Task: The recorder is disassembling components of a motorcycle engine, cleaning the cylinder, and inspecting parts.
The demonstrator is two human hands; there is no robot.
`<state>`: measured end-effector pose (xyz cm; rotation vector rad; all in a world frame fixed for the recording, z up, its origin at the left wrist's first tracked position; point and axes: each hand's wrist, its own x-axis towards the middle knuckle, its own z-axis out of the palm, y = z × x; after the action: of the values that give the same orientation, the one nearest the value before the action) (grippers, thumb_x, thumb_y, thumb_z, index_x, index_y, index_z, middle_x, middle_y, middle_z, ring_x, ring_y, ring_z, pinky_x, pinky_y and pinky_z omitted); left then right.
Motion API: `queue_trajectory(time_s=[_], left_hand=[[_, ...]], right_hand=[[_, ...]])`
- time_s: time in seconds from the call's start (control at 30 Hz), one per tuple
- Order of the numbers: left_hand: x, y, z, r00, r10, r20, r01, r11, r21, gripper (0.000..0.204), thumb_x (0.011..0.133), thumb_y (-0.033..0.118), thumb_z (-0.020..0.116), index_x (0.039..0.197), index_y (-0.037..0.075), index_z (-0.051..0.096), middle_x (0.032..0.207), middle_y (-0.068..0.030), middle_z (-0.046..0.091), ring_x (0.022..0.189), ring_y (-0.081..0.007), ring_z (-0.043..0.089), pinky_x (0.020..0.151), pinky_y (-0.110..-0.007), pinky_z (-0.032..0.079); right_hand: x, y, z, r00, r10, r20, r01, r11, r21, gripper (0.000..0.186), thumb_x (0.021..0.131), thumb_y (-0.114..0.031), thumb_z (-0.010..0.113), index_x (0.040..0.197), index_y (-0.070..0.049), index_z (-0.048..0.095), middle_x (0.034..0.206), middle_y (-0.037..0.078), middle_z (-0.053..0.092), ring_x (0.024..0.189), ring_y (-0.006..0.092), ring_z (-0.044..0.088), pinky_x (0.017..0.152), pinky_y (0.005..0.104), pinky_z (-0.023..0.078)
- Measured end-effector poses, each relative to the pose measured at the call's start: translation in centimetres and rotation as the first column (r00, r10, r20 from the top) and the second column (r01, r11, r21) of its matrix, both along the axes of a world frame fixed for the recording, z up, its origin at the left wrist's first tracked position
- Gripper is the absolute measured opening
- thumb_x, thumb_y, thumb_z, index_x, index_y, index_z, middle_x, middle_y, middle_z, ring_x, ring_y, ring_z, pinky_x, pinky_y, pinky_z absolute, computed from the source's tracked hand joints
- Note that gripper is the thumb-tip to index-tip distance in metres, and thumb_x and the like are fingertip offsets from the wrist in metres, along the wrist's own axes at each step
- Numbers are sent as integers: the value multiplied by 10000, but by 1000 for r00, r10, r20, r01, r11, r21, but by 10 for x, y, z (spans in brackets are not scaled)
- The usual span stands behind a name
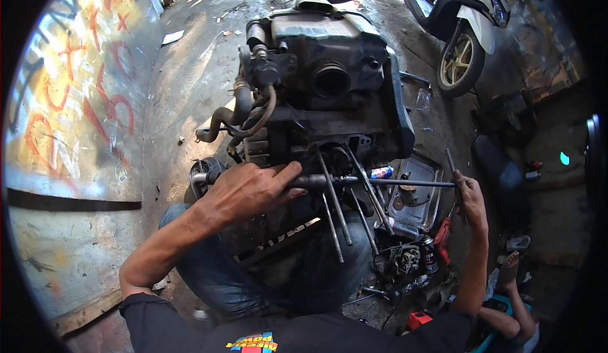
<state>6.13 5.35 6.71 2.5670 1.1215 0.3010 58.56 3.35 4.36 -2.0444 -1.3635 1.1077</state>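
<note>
A large dark engine (335, 93) stands in front of me, with several long metal studs (335, 210) sticking out toward me. My left hand (253, 191) curls round a dark cylindrical metal shaft (310, 180) between the engine and my knees, index finger stretched along it. My right hand (468, 196) grips the crossbar of a long T-handle wrench (411, 182). The wrench runs level leftward, past the studs, to meet the shaft. The palm side of my left hand is hidden.
Right of the engine lies a metal tray (427, 198) with parts in it. Nearer are a red power tool (443, 239), a spray can (429, 256) and loose parts. Another person's arm (516, 296) shows at lower right. A scooter (465, 36) stands behind; a painted wall (82, 99) bounds the left.
</note>
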Motion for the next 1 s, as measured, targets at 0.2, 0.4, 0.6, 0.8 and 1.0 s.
queue_trajectory(time_s=[0.2,0.4,0.6,0.8,1.0], left_hand=[[1,-2,3,999,34,-5,-34,999,-31,339,962,368,655,1111,82,547,727,-153,676,623,-365,678,514,-441,518],[5,-6,3,998,64,17,-63,998,-14,354,944,362,681,1118,71,578,729,-145,681,615,-341,683,511,-426,518],[4,-6,4,997,73,29,-73,997,-11,365,946,372,684,1124,70,582,644,-133,654,556,-329,668,494,-411,512],[4,-6,5,995,73,74,-74,997,20,356,951,373,681,1107,77,560,603,-130,637,529,-321,660,479,-402,506],[4,-6,1,991,89,95,-88,996,-19,346,942,352,693,1090,78,543,626,-143,645,555,-343,665,487,-419,510]], right_hand=[[-17,-11,42,943,64,-326,-35,995,95,486,1055,-288,541,1461,-42,440,843,44,658,800,135,687,723,321,573],[-5,-29,48,920,336,-199,-302,935,183,760,886,-158,734,1534,-2,368,1488,168,508,1426,260,431,1195,416,282],[-26,-26,44,943,334,8,-304,848,434,668,886,-343,738,1402,19,518,1470,150,527,1428,273,426,1213,422,245],[49,-15,-2,913,329,-242,-211,888,409,420,993,-388,617,1105,17,627,1066,138,687,1156,284,636,1041,405,459],[-66,0,28,906,155,-395,-109,985,136,307,1049,-282,556,1054,18,619,941,88,678,954,224,692,850,336,556]])
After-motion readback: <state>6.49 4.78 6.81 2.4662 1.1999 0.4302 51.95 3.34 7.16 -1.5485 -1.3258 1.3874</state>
